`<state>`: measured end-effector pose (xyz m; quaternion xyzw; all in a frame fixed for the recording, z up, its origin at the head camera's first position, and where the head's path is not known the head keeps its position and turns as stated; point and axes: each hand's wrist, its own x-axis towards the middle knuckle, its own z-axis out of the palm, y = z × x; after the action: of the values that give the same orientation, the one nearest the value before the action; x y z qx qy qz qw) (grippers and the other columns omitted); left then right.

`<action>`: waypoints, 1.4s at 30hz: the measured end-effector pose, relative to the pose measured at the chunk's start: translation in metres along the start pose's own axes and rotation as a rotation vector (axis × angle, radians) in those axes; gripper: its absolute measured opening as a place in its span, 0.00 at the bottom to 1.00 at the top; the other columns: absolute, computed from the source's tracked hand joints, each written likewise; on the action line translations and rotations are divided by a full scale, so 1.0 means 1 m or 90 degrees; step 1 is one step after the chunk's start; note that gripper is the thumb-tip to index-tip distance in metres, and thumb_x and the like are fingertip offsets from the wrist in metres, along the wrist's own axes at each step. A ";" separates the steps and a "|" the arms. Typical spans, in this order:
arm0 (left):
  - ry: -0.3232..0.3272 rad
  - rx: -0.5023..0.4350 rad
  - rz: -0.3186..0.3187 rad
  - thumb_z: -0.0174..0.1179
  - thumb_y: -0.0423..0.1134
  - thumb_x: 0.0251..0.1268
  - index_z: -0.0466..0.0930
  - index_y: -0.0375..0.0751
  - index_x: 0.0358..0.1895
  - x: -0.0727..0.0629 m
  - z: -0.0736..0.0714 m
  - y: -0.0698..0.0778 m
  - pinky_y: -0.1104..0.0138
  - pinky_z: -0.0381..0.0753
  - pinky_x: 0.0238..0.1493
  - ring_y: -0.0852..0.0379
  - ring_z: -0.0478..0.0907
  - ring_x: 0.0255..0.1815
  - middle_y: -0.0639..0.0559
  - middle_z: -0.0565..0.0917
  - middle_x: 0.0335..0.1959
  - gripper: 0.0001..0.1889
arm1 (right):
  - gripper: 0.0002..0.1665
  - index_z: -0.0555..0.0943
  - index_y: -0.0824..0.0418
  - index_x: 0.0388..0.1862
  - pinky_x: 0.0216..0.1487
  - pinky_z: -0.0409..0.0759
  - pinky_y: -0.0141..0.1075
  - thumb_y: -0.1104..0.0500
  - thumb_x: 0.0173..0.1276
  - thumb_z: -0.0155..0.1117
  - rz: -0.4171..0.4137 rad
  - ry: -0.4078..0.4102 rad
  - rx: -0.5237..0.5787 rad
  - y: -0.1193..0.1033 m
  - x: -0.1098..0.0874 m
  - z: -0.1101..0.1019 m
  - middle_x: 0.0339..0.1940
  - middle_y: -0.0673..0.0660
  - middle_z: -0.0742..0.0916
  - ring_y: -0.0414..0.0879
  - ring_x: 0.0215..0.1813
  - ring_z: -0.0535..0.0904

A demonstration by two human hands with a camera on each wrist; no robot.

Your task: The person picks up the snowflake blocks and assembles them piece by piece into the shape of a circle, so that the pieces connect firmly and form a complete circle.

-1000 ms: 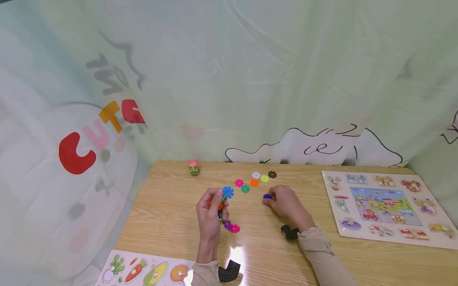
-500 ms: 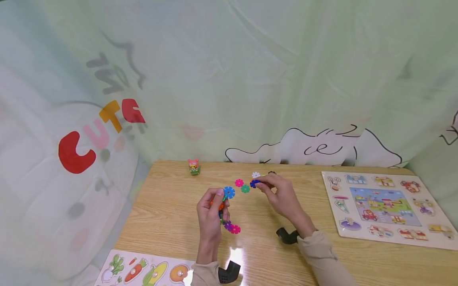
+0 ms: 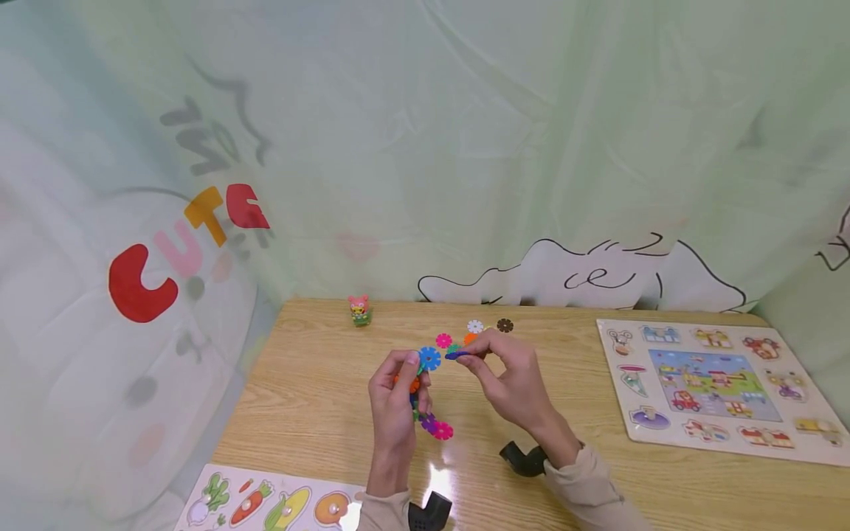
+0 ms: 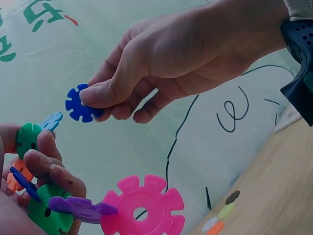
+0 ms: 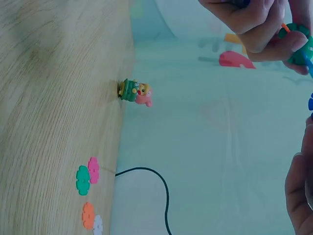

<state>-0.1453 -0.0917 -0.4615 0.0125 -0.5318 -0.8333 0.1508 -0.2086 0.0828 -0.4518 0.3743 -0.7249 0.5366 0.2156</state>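
Observation:
My left hand (image 3: 392, 398) grips a chain of notched plastic discs pushed into one another. At its upper end a light blue disc (image 3: 429, 358) sticks out past the thumb; at the lower end hang a purple disc (image 4: 83, 209) and a pink disc (image 4: 142, 208). Green, orange and dark blue discs show between the fingers in the left wrist view. Thumb and index finger of my right hand (image 3: 514, 376) pinch a single dark blue disc (image 4: 80, 104). It is held close to the light blue disc, with a small gap between them.
Loose discs lie behind my hands: pink (image 3: 443, 340), orange (image 3: 471, 338), white (image 3: 474, 325) and brown (image 3: 505, 325), among others. A small pink-and-green figurine (image 3: 359, 310) stands near the back edge. Puzzle boards lie at the right (image 3: 717, 383) and front left (image 3: 265, 501).
My right hand has lifted the dark blue disc from the table and carried it left toward the chain. The left hand has shifted slightly right, still holding the chain.

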 end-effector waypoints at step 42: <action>-0.105 0.032 -0.012 0.51 0.39 0.86 0.65 0.22 0.43 0.000 0.002 -0.005 0.77 0.69 0.17 0.65 0.68 0.12 0.56 0.81 0.26 0.18 | 0.19 0.84 0.64 0.28 0.25 0.77 0.31 0.60 0.82 0.59 -0.223 0.067 -0.251 -0.018 0.000 0.011 0.22 0.52 0.82 0.44 0.23 0.74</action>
<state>-0.1470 -0.0885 -0.4651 -0.0476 -0.5629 -0.8193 0.0979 -0.1939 0.0699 -0.4442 0.4162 -0.7273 0.3584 0.4115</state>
